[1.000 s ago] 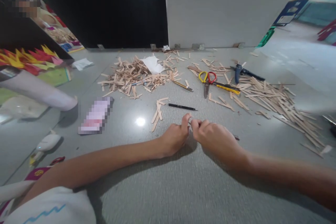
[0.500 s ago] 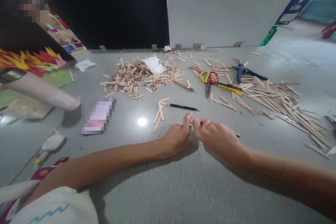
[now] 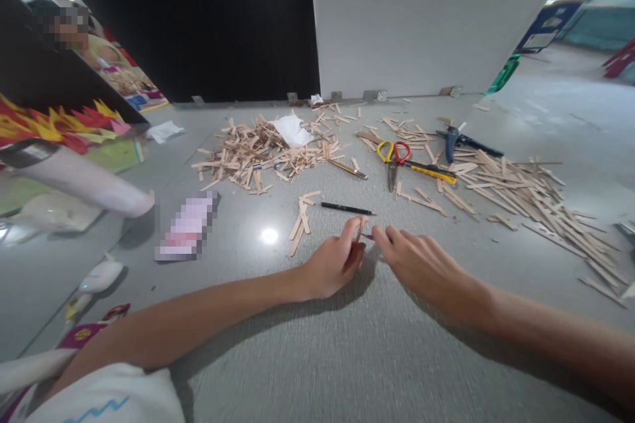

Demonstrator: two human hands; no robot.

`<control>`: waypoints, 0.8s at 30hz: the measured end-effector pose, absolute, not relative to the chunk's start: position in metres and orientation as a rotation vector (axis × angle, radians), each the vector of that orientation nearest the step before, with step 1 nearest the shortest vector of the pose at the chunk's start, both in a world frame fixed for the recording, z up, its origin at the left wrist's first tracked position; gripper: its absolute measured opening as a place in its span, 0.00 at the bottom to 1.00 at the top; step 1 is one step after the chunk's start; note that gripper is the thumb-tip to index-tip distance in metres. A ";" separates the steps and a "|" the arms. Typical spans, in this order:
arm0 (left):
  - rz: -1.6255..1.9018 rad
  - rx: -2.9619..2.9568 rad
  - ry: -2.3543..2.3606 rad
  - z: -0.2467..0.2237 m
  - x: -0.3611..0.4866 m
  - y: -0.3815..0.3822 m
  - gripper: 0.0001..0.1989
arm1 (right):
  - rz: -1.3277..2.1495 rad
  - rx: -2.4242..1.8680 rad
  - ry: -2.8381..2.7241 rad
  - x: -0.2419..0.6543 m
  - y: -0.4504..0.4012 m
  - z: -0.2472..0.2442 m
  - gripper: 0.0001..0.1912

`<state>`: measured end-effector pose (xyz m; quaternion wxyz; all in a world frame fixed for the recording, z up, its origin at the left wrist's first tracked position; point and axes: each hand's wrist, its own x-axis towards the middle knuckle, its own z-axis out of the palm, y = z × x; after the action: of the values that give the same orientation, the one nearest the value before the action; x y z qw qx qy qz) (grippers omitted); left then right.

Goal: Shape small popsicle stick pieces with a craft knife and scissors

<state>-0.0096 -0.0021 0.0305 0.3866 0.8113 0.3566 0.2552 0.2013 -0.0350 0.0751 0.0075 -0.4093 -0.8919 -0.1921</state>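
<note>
Near the centre, my left hand is closed on a small wooden stick, which stands up between its fingertips. Just to the right, my right hand is closed round a thin dark tool; its tip points at the stick, and the rest is hidden by the fingers. A black pen lies beyond my fingertips. Several cut sticks lie to the left of the pen. A yellow craft knife rests behind it, beside scissors with one yellow and one red handle.
A pile of short sticks with white tissue lies at the back. Longer sticks and a blue-handled tool are at the right. A phone and a cardboard tube lie left. Another person is at the far left.
My hands have parted slightly at the fingertips, and more of the stick in my left hand shows. The view has shifted a little.
</note>
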 end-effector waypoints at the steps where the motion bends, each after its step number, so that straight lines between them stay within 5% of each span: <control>1: 0.676 2.018 0.888 0.032 -0.009 -0.002 0.25 | -0.504 -1.263 -2.770 0.205 -0.035 0.077 0.23; 4: 0.737 1.859 0.856 0.035 -0.008 0.000 0.25 | -0.183 -1.224 -2.743 0.214 -0.030 0.085 0.28; 9: 0.734 1.627 0.827 0.036 -0.009 0.001 0.28 | 0.034 -1.279 -2.769 0.220 -0.018 0.104 0.18; 24: 0.753 1.594 0.675 0.039 -0.010 -0.001 0.29 | -0.196 -0.953 -2.635 0.232 -0.033 0.140 0.14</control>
<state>-0.0104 -0.0010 0.0390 0.5867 0.6837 0.2896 0.3232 0.2318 -0.0333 0.1398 0.1653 -0.3346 -0.9252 -0.0687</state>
